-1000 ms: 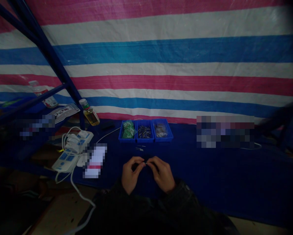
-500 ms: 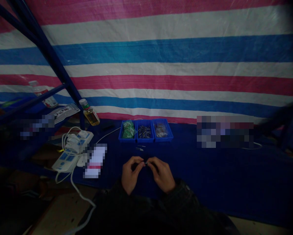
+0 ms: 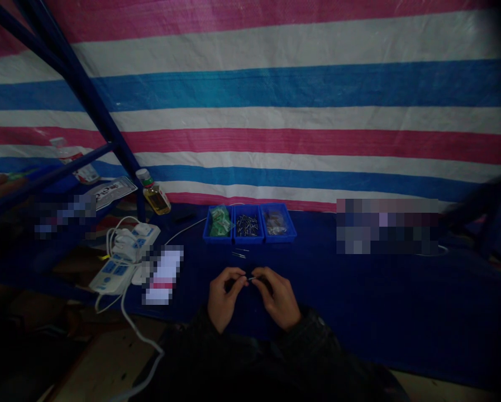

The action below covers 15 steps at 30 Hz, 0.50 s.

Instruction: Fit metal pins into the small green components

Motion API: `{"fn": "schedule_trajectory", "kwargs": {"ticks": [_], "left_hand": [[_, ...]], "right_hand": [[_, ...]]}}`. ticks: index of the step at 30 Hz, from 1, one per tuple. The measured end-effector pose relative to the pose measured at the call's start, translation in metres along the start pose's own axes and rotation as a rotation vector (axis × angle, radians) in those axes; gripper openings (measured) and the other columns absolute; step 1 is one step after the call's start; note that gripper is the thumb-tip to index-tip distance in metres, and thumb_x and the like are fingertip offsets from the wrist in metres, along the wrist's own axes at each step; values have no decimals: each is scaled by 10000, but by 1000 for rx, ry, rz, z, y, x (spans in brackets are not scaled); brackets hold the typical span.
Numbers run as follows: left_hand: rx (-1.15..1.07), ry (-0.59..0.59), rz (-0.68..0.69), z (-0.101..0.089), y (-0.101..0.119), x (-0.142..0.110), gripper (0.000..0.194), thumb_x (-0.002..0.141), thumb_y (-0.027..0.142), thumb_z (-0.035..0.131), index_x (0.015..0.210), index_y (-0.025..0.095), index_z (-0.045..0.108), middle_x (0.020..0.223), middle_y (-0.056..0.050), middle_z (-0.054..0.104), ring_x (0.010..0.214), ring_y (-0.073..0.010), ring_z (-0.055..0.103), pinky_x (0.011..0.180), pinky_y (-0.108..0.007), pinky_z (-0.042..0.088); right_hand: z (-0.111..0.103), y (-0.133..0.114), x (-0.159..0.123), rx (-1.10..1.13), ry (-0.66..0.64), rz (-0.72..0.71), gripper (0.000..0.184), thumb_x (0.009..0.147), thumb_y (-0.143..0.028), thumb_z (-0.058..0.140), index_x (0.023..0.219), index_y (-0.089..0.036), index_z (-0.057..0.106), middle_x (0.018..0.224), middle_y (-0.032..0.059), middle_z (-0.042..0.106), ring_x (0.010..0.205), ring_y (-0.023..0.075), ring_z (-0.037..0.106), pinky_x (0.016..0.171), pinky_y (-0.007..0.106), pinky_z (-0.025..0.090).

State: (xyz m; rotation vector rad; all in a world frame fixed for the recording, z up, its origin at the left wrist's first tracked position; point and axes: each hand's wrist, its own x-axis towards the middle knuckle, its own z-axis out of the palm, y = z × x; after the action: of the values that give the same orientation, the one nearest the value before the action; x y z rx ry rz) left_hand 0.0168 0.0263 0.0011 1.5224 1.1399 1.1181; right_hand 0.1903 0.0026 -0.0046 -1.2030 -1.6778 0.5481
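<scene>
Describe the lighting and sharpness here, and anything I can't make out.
Head view: dim overall, the tarp brighter than the table; head view: top right corner nearly black; head view: pixelated patches hide details left and right; head view: the part between the fingers is too tiny to identify.

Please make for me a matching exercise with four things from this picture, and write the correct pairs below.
1. Small metal part
2. Left tray
3. Middle tray
4. Power strip

A. Has many metal pins inside
B. White, with plugs in it
C. At the fingertips of the left hand and right hand
D. Has something green inside

Pairs: 1-C, 2-D, 3-A, 4-B
</scene>
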Motion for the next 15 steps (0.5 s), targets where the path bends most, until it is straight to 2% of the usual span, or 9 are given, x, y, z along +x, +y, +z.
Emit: {"fn": "schedule_trajectory", "kwargs": {"ticks": [7, 15], "left_hand": [[-3, -4, -1, 1, 2, 0, 165, 919, 328, 667, 981, 178, 693, 800, -30, 742, 798, -197, 725, 785, -295, 530], [9, -19, -16, 1, 3, 0, 187, 921, 349, 658, 997, 180, 682, 747, -19, 735, 748, -193, 715, 766, -297, 517]], "right_hand": [[2, 2, 0, -12, -11, 3, 170, 1031, -247, 481, 951, -234, 630, 877, 38, 699, 802, 188, 684, 774, 295, 518], [1, 0, 1, -77, -4, 11, 252, 1032, -279, 475, 832, -225, 618, 754, 22, 668, 673, 169, 647, 675, 278, 492]]}}
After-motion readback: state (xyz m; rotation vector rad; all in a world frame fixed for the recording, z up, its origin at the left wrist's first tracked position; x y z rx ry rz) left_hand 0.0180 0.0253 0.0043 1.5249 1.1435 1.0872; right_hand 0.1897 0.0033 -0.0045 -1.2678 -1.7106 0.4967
